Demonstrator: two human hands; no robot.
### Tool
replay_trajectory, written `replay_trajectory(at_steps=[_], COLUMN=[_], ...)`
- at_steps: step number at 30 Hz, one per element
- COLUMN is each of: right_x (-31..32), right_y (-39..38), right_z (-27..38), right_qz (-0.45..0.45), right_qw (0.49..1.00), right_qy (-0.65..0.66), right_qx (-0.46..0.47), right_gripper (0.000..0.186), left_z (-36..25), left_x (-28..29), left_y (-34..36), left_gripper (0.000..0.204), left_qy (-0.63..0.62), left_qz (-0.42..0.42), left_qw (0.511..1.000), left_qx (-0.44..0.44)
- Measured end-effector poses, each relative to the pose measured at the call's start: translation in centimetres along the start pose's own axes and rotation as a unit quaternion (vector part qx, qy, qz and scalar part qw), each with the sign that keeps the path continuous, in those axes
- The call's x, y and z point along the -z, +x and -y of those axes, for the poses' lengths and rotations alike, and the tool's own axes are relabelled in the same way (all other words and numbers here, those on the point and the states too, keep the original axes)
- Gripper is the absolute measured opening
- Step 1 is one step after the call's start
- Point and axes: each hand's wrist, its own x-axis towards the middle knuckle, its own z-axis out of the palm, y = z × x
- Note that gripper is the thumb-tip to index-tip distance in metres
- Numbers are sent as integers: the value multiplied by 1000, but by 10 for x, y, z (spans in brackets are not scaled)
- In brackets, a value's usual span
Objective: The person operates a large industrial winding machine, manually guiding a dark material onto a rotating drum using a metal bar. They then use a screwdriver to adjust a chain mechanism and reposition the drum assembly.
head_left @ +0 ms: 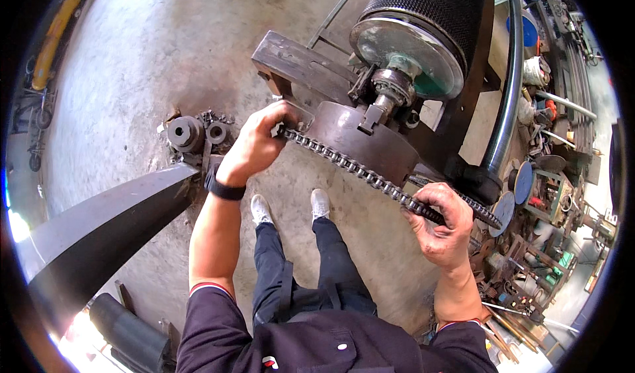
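A dark roller chain (354,166) stretches between my two hands, in front of a round steel drum-shaped housing (370,141). My left hand (260,140) is closed on its left end, beside the housing's left edge. Farther right, my right hand (442,224) pinches the chain between thumb and fingers. Past that hand the chain doubles back in a loop toward the machine's lower right. Behind the housing, a shaft with a bearing (391,88) leads to a roller (423,15) with a dark textured surface and a shiny end disc.
A steel beam (304,68) juts out left of the roller. Nearer left, a curved metal arm (112,207) crosses the floor beside round steel hubs (185,133). A black pipe (506,88) rises at right, before cluttered tools and parts (536,260). Dark rolls (129,333) lie lower left.
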Motion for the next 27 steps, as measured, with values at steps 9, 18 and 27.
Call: replay_trajectory(at_steps=[9, 18, 27], right_x=[-14, -23, -84], right_y=[15, 23, -17], right_z=[9, 19, 13], right_qz=[33, 15, 152], right_qw=[993, 966, 903], right_qy=[-94, -238, -351], right_qx=[57, 97, 196], right_gripper=[37, 37, 16], left_z=[-26, -29, 29], left_x=[9, 4, -19], left_y=[14, -10, -78], left_gripper=[34, 33, 32], left_qy=[5, 50, 181], left_qz=[-4, -49, -34], left_qw=[997, 993, 983], left_qx=[-77, -93, -8])
